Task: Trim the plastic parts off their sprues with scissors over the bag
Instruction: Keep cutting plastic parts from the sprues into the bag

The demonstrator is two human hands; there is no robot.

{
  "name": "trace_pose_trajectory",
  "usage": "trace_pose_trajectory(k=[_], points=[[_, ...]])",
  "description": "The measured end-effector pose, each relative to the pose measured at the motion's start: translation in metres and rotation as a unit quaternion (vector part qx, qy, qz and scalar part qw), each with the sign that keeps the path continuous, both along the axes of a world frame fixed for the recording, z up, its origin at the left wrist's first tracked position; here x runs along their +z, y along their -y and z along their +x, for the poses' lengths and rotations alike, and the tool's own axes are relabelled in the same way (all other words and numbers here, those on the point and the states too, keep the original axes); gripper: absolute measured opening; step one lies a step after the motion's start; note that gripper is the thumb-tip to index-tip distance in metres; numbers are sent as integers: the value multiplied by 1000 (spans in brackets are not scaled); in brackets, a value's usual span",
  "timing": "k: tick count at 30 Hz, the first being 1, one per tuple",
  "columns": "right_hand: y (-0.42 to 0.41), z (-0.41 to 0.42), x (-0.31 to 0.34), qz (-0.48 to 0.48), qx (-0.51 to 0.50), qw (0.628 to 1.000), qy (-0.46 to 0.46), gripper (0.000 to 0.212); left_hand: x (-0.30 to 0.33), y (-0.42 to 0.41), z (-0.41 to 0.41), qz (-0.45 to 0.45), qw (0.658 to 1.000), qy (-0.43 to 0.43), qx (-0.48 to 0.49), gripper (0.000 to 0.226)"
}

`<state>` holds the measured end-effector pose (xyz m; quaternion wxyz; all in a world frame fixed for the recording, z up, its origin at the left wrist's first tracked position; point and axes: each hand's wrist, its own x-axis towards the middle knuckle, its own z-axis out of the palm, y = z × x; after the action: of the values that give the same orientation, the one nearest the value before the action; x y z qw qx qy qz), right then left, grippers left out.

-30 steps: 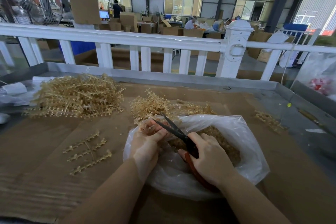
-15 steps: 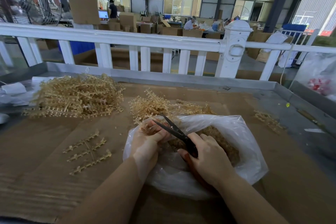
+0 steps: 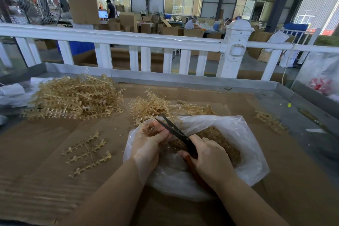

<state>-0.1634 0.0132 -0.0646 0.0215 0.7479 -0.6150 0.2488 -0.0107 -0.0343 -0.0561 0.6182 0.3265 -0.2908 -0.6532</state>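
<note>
A clear plastic bag (image 3: 244, 154) lies open on the cardboard-covered table, with a heap of tan trimmed parts (image 3: 218, 139) inside. Over its left rim my left hand (image 3: 149, 141) grips a small tan sprue (image 3: 149, 129), mostly hidden in my fingers. My right hand (image 3: 211, 161) holds black scissors (image 3: 176, 132) with red-brown handles. Their blades are parted and point up-left, next to the sprue.
A big pile of tan sprues (image 3: 77, 97) lies at the back left, and a smaller pile (image 3: 156, 105) sits just behind the bag. One flat sprue (image 3: 88, 154) lies left of my left hand, another (image 3: 269, 121) at the right. A white railing (image 3: 128, 39) borders the table's far side.
Hardly anything has changed. Both hands stay over the bag, and the scissors keep the same place by the sprue with their blades still parted.
</note>
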Motion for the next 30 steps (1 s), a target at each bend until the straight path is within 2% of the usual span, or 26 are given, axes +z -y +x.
trace_pose_trajectory(k=[4, 9, 12, 15, 30], points=[[-1, -1, -1, -6, 3, 1000, -6, 41, 2, -2, 0, -10, 1000, -6, -10, 33], [-1, -2, -2, 10, 3, 1000, -6, 46, 3, -4, 2, -2, 1000, 7, -17, 25], [-1, -2, -2, 18, 2, 1000, -5, 47, 2, -3, 1, 6, 1000, 17, -4, 31], [-1, -2, -2, 18, -1, 1000, -3, 47, 2, -2, 0, 7, 1000, 19, 5, 27], [-1, 1, -2, -17, -13, 1000, -6, 42, -2, 2, -1, -6, 1000, 13, -3, 28]])
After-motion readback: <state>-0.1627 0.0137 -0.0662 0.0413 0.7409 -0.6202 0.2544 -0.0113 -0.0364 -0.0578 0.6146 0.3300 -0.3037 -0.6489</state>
